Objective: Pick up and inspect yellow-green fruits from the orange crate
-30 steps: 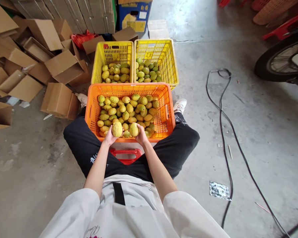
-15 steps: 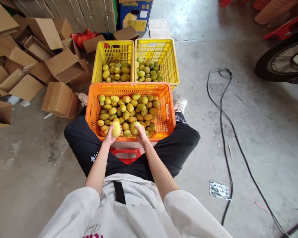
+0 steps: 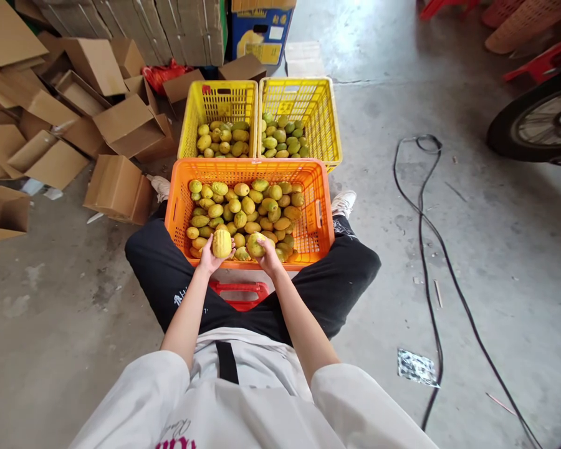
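Observation:
My left hand cradles a yellow, ribbed oval fruit over the near edge of the orange crate. Beside it, my right hand grips a yellow-green fruit, fingers wrapped round its right side. The two held fruits are a short gap apart. Below and beyond both hands, the orange crate holds many loose fruits of the same oval shape, from green to orange-yellow. It stands between my spread legs.
Two yellow crates with more fruit stand against the orange crate's far side. Cardboard boxes pile up at the left. A red plastic stool shows below the orange crate. On the right lie a black cable and a wheel.
The fruit in my left hand has turned, so its ribbed face shows more, and that hand looks more opened beneath it. My right hand keeps its fruit. The whole view has shifted slightly.

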Available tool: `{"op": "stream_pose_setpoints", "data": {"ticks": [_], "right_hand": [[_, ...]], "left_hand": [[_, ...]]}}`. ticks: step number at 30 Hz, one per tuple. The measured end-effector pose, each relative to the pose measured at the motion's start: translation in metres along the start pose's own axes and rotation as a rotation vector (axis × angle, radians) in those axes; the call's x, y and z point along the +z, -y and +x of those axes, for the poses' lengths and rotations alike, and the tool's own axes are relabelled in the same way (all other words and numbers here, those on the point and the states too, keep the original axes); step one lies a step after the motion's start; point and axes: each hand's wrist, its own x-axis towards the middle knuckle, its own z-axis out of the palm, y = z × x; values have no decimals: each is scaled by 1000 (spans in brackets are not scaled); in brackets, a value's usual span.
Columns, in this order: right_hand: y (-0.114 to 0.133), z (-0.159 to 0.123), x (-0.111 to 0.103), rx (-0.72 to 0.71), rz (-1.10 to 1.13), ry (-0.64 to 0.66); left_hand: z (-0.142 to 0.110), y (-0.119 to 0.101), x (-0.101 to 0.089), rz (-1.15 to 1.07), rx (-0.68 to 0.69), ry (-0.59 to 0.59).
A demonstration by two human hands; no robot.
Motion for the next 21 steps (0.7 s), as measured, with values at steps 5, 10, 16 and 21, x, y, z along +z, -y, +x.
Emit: {"op": "stream_pose_setpoints", "data": {"ticks": [5,10,16,21], "right_hand": [[-2,5,-4,7,74,-60],[-3,7,-8,21,119,-67],[-1,1,-3,-9,41,-17],[0,0,-1,-9,48,-27]], "left_hand": [[-1,0,-1,-42,15,-8],[0,1,-2,-40,5,-11],[0,1,-2,18,20,-1],[2,5,-4,96,78,-13]]}}
